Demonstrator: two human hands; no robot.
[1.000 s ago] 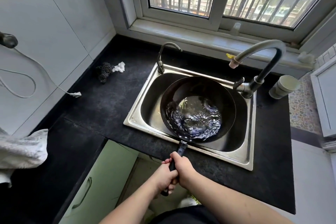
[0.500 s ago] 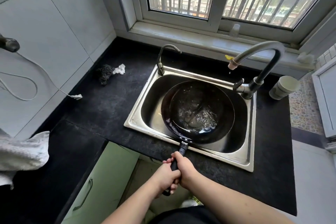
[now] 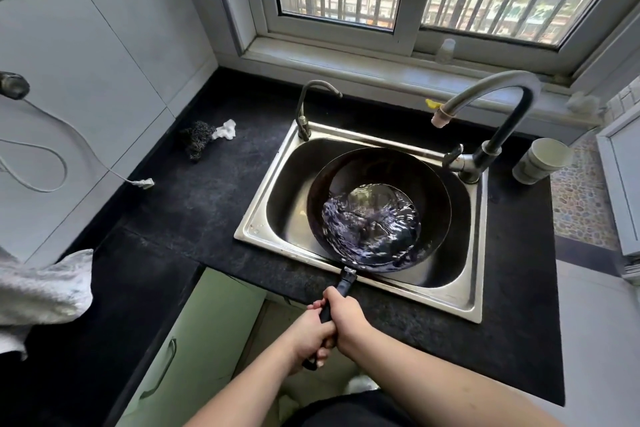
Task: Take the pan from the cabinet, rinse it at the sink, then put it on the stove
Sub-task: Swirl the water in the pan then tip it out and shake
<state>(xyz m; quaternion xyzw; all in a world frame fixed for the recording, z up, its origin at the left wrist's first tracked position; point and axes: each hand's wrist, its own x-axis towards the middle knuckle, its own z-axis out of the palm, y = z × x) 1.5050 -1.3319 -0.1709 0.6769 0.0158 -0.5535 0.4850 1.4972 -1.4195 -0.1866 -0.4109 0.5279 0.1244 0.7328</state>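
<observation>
Both hands are wrapped round the one black handle (image 3: 343, 291) of the pan (image 3: 379, 210), fingers curled tight about it: the right hand (image 3: 346, 317) sits further up the handle, nearer the bowl, and the left hand (image 3: 310, 340) grips just behind it toward the handle's end. The pan hangs in the basin of the steel sink (image 3: 256, 218), toward its right and near side, with its bowl away from the person and a pool of rippled water lying in the near part of the bowl. The handle runs back over the sink's near rim and the front edge of the black counter (image 3: 173, 225) to the hands, so the pan's long axis points straight out from the body. The tall faucet (image 3: 498, 104) arches at the sink's far right corner, and no stream is visible from its spout. Judging from this, the rinse is under way; the water must be tipped out before the pan goes to the stove, which is not in view.
</observation>
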